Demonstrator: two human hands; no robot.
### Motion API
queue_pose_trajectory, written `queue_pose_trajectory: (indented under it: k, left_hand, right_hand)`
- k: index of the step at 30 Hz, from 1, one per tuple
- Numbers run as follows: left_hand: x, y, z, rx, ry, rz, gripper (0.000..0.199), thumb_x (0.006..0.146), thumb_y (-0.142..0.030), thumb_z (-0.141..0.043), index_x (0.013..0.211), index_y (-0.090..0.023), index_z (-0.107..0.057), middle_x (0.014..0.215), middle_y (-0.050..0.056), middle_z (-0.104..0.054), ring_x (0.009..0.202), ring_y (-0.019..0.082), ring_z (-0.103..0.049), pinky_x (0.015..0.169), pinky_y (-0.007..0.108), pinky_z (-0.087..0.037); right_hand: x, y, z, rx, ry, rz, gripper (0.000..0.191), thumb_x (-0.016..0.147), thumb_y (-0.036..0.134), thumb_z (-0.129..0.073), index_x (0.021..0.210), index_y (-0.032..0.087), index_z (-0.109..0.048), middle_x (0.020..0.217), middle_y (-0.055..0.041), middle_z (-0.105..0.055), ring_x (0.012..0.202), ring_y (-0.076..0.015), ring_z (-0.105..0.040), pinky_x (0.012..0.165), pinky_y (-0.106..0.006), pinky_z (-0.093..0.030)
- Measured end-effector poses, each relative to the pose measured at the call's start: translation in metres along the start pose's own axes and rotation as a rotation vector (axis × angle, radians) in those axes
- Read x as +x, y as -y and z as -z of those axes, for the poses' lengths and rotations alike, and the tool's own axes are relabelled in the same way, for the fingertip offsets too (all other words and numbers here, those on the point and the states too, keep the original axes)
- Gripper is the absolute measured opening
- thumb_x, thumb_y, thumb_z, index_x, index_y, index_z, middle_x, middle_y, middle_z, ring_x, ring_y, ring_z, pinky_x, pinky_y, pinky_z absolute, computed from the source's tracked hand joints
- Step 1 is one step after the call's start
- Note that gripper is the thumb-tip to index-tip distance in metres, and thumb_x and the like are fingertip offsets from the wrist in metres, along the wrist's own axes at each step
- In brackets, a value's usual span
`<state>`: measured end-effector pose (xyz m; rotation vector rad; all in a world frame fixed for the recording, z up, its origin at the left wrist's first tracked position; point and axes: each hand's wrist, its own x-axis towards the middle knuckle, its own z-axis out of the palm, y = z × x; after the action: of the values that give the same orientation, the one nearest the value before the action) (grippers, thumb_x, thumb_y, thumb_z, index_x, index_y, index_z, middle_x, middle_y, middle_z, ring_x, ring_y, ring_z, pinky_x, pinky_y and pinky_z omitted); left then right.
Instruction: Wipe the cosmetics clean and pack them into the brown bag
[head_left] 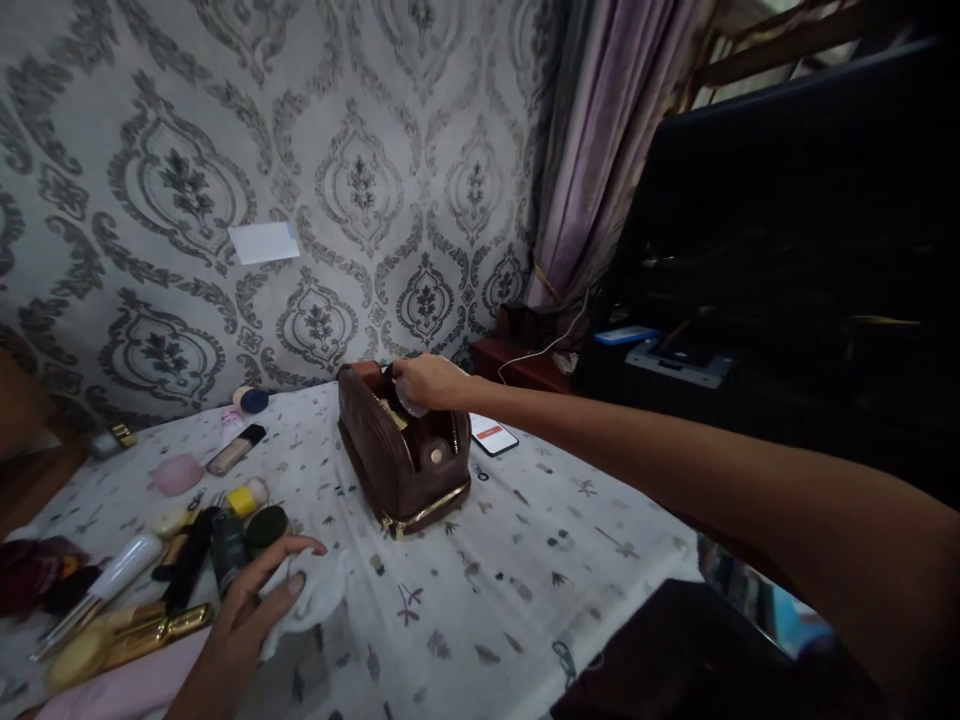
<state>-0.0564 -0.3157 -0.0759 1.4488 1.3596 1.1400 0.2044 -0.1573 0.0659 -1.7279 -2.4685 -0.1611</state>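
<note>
- Brown leather cosmetic bag [367, 450], one: mid-view, upright on the patterned white cloth [525, 560], zip mouth parted upward, presumably for access from above.
- My right hand [435, 381], at the bag's twelve o'clock: fingertips down inside the mouth, beside a pale translucent item [412, 397]. Fingers half hidden; I cannot tell how far closed they are, or whether I grip it.
- My left hand [244, 612], at half past seven: thumb and fingers pinched on a crumpled white tissue [321, 592], probably held low to leave the mouth unobstructed.
- Cosmetics, at eight o'clock: dark green round lid [267, 525], gold lipstick tube [156, 634], others, crowding my left hand.
- Foundation bottle [234, 452], at nine; pink puff [177, 474] beyond.
- Smartphone [496, 437], at three: just beside the bag, partly hidden behind it.
- Damask wallpaper [360, 190], at twelve: limits room behind.
</note>
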Motion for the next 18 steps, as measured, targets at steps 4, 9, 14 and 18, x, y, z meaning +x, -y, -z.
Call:
queue_pose_trajectory:
  k: [4,9,14,18]
  left_hand:
    - [-0.001,-0.003,0.0,-0.01,0.051,-0.017,0.037,0.076,-0.056,-0.062,0.091,-0.023,-0.069,0.086,0.002,-0.067,0.082,0.023,-0.059,0.074,0.027,-0.044]
    - [-0.002,-0.007,0.002,0.06,0.07,-0.07,0.037,0.077,-0.056,-0.06,0.09,-0.023,-0.07,0.087,0.002,-0.067,0.081,0.024,-0.059,0.074,0.027,-0.044]
    - [-0.002,-0.008,0.002,0.114,0.095,-0.095,0.039,0.078,-0.057,-0.056,0.09,-0.022,-0.071,0.086,0.003,-0.067,0.079,0.024,-0.059,0.075,0.029,-0.046]
    - [-0.002,-0.008,0.001,0.13,0.111,-0.119,0.039,0.078,-0.057,-0.057,0.088,-0.022,-0.072,0.093,0.004,-0.07,0.09,0.027,-0.061,0.077,0.029,-0.046]
  right_hand:
    - [0.007,0.006,-0.012,-0.091,0.052,0.02,0.029,0.087,0.014,-0.057,0.113,0.014,-0.069,0.113,-0.0183,-0.072,0.106,-0.0291,-0.068,0.085,-0.033,-0.052]
    - [0.013,0.007,-0.03,-0.179,0.117,0.056,0.029,0.082,0.01,-0.064,0.111,0.009,-0.07,0.114,-0.0214,-0.07,0.111,-0.0292,-0.067,0.09,-0.03,-0.053]
    - [0.016,0.007,-0.042,-0.234,0.146,0.066,0.036,0.08,0.01,-0.068,0.116,0.007,-0.068,0.117,-0.0257,-0.067,0.106,-0.0304,-0.069,0.089,-0.034,-0.055]
    - [0.018,0.007,-0.045,-0.253,0.15,0.097,0.036,0.082,0.01,-0.066,0.117,0.007,-0.068,0.119,-0.0264,-0.066,0.107,-0.0309,-0.068,0.087,-0.034,-0.056]
